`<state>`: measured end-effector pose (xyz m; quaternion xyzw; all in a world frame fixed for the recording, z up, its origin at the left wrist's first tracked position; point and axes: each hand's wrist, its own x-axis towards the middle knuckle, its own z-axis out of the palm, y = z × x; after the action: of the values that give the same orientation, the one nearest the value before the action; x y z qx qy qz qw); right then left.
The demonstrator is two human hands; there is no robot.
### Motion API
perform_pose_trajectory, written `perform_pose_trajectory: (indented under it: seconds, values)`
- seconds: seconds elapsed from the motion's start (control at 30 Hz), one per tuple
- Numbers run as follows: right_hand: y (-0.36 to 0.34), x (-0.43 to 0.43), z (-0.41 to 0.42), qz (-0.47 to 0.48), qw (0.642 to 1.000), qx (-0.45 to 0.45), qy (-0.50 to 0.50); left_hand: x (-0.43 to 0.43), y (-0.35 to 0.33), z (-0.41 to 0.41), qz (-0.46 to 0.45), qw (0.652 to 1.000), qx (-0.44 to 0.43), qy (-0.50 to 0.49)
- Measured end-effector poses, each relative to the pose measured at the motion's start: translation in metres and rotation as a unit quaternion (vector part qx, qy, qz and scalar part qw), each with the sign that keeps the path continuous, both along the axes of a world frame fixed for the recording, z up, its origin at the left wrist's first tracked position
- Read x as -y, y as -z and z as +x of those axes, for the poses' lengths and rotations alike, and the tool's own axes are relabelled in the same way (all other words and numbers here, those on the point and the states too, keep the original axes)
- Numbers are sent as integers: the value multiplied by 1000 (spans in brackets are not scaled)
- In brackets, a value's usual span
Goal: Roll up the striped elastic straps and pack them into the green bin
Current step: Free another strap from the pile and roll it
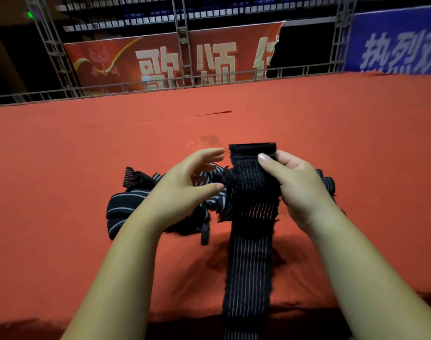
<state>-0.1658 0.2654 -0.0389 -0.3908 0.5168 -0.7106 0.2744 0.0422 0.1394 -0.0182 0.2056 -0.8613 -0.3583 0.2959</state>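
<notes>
The striped strap I'm working on hangs in the middle of my view, a long black band with thin pale lines. Its upper end, a plain black patch, stands up toward 12 o'clock, and the rest drops toward 6 o'clock, over the table's near edge and out of the bottom of the view. My right hand grips it from 3 o'clock, with the thumb pressed on the front face just below the black patch and the fingers curled behind.

At 9 o'clock from that strap lies a loose heap of straps, tangled, some with wider white stripes. My left hand is above the heap, fingers relaxed and slightly bent, holding nothing; I cannot tell if its thumb tip touches the strap's edge. Another rolled strap end shows just beyond my right hand, at 3 o'clock.

Everything rests on a red cloth. Past its far edge, toward 12 o'clock, stands a metal truss, with a red banner at 11 o'clock and a blue banner at 2 o'clock.
</notes>
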Motion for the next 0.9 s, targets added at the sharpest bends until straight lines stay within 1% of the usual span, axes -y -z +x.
perform_pose_trajectory:
  seconds: [0.07, 0.17, 0.23, 0.3, 0.4, 0.47, 0.53, 0.6, 0.63, 0.67, 0.8, 0.9]
  values:
    - [-13, -11, 7, -12, 1000, -11, -21, -24, -16, -1, 5, 999, -26, 43]
    - [-35, -31, 18, -28, 999, -26, -34, -53, -35, 3, 38, 994, -94, 49]
    - [-53, -45, 25, -32, 998, -53, -29, -67, -44, 8, 77, 987, -129, 50]
    - [-74, -58, 32, -44, 997, -66, -22, -77, -54, 13, 95, 985, -136, 50]
    - [-104, -72, 41, -71, 994, -81, -17, -87, -72, 20, 78, 989, -125, 32]
    - [-122, -78, 46, -87, 992, -93, -16, -93, -86, 25, 83, 987, -132, 29]
    - [-136, -83, 52, -98, 990, -104, -10, -98, -99, 28, 128, 978, -155, 47]
    - [-148, -87, 57, -106, 988, -111, 0, -104, -109, 31, 186, 962, -181, 82]
    - [-152, -89, 59, -109, 988, -113, 6, -107, -114, 34, 200, 957, -190, 94]
    - [-155, -91, 60, -112, 987, -114, 12, -111, -117, 36, 198, 956, -193, 97]
    - [-163, -97, 67, -115, 987, -107, 11, -125, -126, 47, 138, 972, -174, 79]
    - [-162, -97, 70, -118, 988, -95, -3, -131, -129, 50, 127, 975, -168, 65]
